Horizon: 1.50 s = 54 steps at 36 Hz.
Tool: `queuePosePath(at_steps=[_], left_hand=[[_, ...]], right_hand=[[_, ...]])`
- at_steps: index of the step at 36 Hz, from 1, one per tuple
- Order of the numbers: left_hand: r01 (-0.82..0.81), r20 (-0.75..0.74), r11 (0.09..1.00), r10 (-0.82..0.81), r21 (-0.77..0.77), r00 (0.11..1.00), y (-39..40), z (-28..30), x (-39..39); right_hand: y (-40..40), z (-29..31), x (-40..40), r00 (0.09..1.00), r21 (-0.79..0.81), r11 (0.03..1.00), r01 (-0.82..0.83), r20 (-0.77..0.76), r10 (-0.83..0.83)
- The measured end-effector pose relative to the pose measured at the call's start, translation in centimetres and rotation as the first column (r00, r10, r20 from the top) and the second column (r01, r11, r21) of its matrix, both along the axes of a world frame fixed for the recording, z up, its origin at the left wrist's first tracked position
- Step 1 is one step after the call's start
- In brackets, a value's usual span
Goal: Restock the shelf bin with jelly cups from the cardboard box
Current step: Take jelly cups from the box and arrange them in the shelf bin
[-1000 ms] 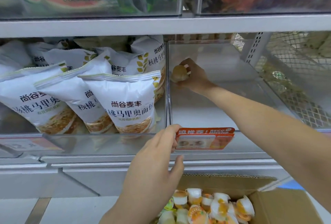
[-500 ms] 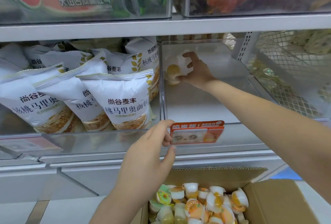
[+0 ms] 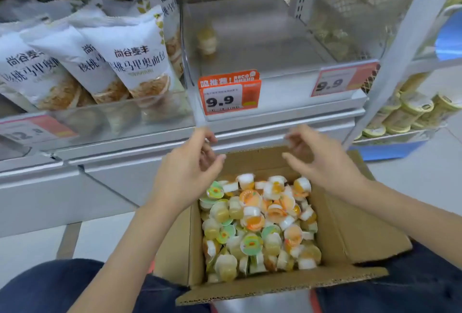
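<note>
An open cardboard box [image 3: 355,235] rests between my knees, filled with several small jelly cups [image 3: 257,222] in orange, green and yellow. A clear shelf bin [image 3: 275,37] stands above it, and one yellowish jelly cup [image 3: 207,39] lies at its left side. My left hand [image 3: 188,170] hovers over the box's far left corner with fingers spread and nothing in it. My right hand [image 3: 317,162] hangs over the far right corner, fingers apart and holding nothing.
White snack bags [image 3: 130,55] fill the bin to the left. Orange 9.9 price tags [image 3: 229,94] clip onto the shelf front. A grey upright post [image 3: 405,35] stands at right, with round tins [image 3: 410,110] on a lower shelf beyond it.
My right hand left the jelly cup in the bin and came down over the box. My left hand let go of the price tag and dropped too. The view tilted downward.
</note>
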<state>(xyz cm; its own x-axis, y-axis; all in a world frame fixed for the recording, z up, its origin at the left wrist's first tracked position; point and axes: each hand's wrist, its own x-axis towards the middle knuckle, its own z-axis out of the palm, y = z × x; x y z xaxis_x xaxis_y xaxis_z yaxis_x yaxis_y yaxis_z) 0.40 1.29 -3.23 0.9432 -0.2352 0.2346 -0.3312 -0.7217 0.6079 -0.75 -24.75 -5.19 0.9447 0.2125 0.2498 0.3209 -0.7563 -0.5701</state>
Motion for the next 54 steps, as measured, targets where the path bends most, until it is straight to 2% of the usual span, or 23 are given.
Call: queuePosePath(at_steps=[2, 4, 6, 8, 9, 11, 14, 16, 18, 21, 26, 30, 31, 34, 37, 41, 44, 46, 48, 51, 54], left_hand=[[0.113, -0.104, 0.981, -0.097, 0.158, 0.99, -0.8, -3.0, -1.0], [0.237, -0.279, 0.937, -0.163, 0.257, 0.946, -1.5, -6.9, -2.0], [0.303, -0.471, 0.916, -0.152, 0.264, 0.869, -1.8, -11.1, -3.4], [0.352, -0.635, 0.901, -0.118, 0.255, 0.763, -1.7, -14.8, -5.1], [0.4, -0.691, 0.876, -0.112, 0.271, 0.714, -1.5, -16.4, -5.8], [0.533, -0.752, 0.763, -0.096, 0.365, 0.652, -1.1, -18.7, -6.7], [0.67, -0.801, 0.576, -0.042, 0.469, 0.597, -0.6, -19.7, -6.5], [0.721, -0.815, 0.501, -0.052, 0.478, 0.577, -0.5, -19.9, -5.8], [0.741, -0.83, 0.484, -0.054, 0.465, 0.555, -0.5, -20.2, -5.5], [0.73, -0.863, 0.542, -0.018, 0.417, 0.506, -0.7, -21.7, -5.8], [0.58, -0.892, 0.737, 0.07, 0.348, 0.447, -1.0, -23.6, -6.6], [0.277, -0.896, 0.911, 0.175, 0.304, 0.407, -1.5, -24.8, -8.0], [0.23, -0.884, 0.916, 0.213, 0.329, 0.416, -1.8, -25.0, -8.2], [0.218, -0.826, 0.876, 0.284, 0.429, 0.487, -2.8, -25.1, -8.7], [0.178, -0.827, 0.881, 0.319, 0.439, 0.462, -2.8, -24.7, -8.7], [0.032, -0.87, 0.939, 0.304, 0.342, 0.389, -2.0, -22.9, -7.6], [-0.17, -0.934, 0.977, 0.18, 0.132, 0.308, -2.2, -19.8, -5.6], [-0.324, -0.968, 0.944, 0.018, -0.067, 0.251, -2.5, -17.2, -4.3], [-0.437, -0.957, 0.864, -0.149, -0.248, 0.248, -3.1, -14.0, -3.2], [-0.574, -0.919, 0.718, -0.301, -0.394, 0.255, -3.7, -8.6, -1.9], [-0.62, -0.867, 0.611, -0.405, -0.492, 0.29, -4.0, -4.6, -1.2]], right_hand=[[0.0, -4.4, -1.7, 0.971, -0.106, 0.993, -0.053, -0.236, 0.026], [0.3, -8.2, -3.1, 0.89, -0.146, 0.985, -0.088, -0.457, 0.011], [1.0, -11.2, -4.2, 0.781, -0.153, 0.98, -0.125, -0.624, 0.002], [1.8, -13.6, -5.0, 0.694, -0.153, 0.961, -0.23, -0.718, 0.052], [2.2, -14.6, -5.2, 0.657, -0.159, 0.941, -0.297, -0.749, 0.081], [3.3, -16.0, -5.4, 0.613, -0.175, 0.881, -0.439, -0.775, 0.152], [5.0, -17.4, -5.3, 0.606, -0.24, 0.766, -0.597, -0.76, 0.234], [6.1, -17.7, -4.7, 0.596, -0.266, 0.718, -0.643, -0.762, 0.252], [7.0, -18.2, -4.2, 0.574, -0.287, 0.657, -0.697, -0.773, 0.271], [7.7, -19.7, -3.9, 0.571, -0.313, 0.603, -0.734, -0.765, 0.299], [7.4, -21.2, -3.5, 0.603, -0.329, 0.604, -0.726, -0.725, 0.331], [6.4, -22.2, -4.1, 0.628, -0.306, 0.648, -0.697, -0.697, 0.346], [6.2, -22.4, -4.2, 0.627, -0.294, 0.658, -0.693, -0.696, 0.35], [5.8, -22.4, -4.8, 0.623, -0.254, 0.69, -0.677, -0.698, 0.354], [5.6, -22.2, -5.3, 0.638, -0.222, 0.737, -0.639, -0.687, 0.347], [5.1, -20.6, -5.3, 0.732, -0.178, 0.88, -0.44, -0.639, 0.236], [4.5, -18.0, -4.3, 0.756, -0.037, 0.966, -0.255, -0.631, 0.175], [3.8, -15.7, -3.4, 0.758, 0.044, 0.981, -0.19, -0.628, 0.175], [2.9, -13.4, -2.5, 0.792, 0.046, 0.98, -0.195, -0.582, 0.185], [1.7, -9.1, -1.2, 0.83, 0.036, 0.986, -0.161, -0.535, 0.155], [0.9, -4.4, -0.7, 0.873, 0.101, 0.985, -0.14, -0.456, 0.171]])
